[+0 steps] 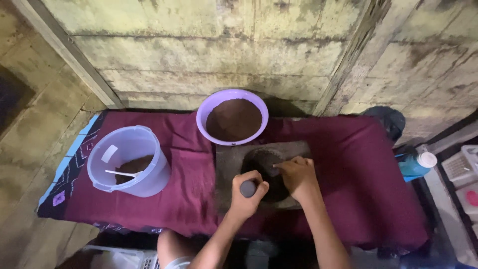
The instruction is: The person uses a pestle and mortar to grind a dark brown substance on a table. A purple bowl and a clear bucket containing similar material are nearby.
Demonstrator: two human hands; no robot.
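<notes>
Two hands of yours meet over the stone mortar [264, 172], a dark grey slab with a shallow round hollow, lying flat on the maroon cloth [358, 169] just in front of you. Your left hand [247, 192] is wrapped tight round the stone pestle [248, 188]; its fingers are fully curled on it, and only the rounded grey butt end shows, pointing up toward you. The pestle's long axis runs steeply down and away from you into the hollow, its working end hidden by your fist. Your right hand [297, 174] rests on the mortar's right side, fingers bent and bunched, fingertips reaching left into the hollow where dark ground material lies; you cannot tell whether they pinch anything. Just beyond the mortar, touching its far edge, sits a purple bowl [232, 117] filled with brown powder. Well to the left stands a translucent bucket [128, 160] with brown powder and a white spoon [121, 173] inside.
</notes>
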